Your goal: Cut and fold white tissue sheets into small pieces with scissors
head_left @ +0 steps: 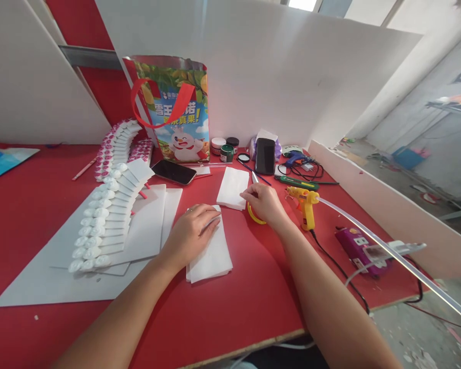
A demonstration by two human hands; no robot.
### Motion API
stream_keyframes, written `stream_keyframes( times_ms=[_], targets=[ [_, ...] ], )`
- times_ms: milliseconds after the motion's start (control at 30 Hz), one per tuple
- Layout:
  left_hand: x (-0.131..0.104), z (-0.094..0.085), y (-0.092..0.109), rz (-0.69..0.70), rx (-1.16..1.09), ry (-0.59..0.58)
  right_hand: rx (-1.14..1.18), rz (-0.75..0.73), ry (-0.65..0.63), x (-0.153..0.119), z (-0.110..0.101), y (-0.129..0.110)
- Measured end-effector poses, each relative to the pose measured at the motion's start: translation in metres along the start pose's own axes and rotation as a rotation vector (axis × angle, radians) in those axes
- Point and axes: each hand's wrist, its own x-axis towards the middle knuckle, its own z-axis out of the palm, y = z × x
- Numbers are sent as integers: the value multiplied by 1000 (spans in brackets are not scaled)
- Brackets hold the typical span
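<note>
The right hand [264, 202] hides the middle of the yellow-handled scissors [256, 220].

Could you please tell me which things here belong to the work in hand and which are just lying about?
Probably in the work:
- near white sheets, under the left hand
- far white sheets, at the right hand
- yellow-handled scissors, partly hidden by that hand

Probably just lying about:
- flat-lying phone
- printed bag
- small jars

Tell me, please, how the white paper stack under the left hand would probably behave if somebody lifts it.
The white paper stack would probably feel light and rather floppy, since its sheets look thin. The sheets may slide apart, because their lower edges are not aligned. It seems unlikely to roll, as it lies flat on the red table.
</note>
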Motion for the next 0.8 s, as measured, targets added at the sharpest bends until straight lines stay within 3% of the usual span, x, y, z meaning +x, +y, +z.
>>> stream_keyframes(
  times_ms=[67, 233, 400, 567, 800],
  targets=[
    [0, 0, -1, 3, -1, 9, -34, -19, -2, -2, -3, -1],
    [0, 1, -2, 15, -2, 18, -163, -103, -178, -6, -9, 0],
    [0, 1, -2, 19, 6, 7, -191, -193, -156, 1, -7, 6],
    [0, 0, -1, 13, 7, 24, -197, -191, -91, 2, -9, 8],
    [0, 1, -3, 18, 11, 17, -221, -172, -183, -4, -8, 6]
  ],
)
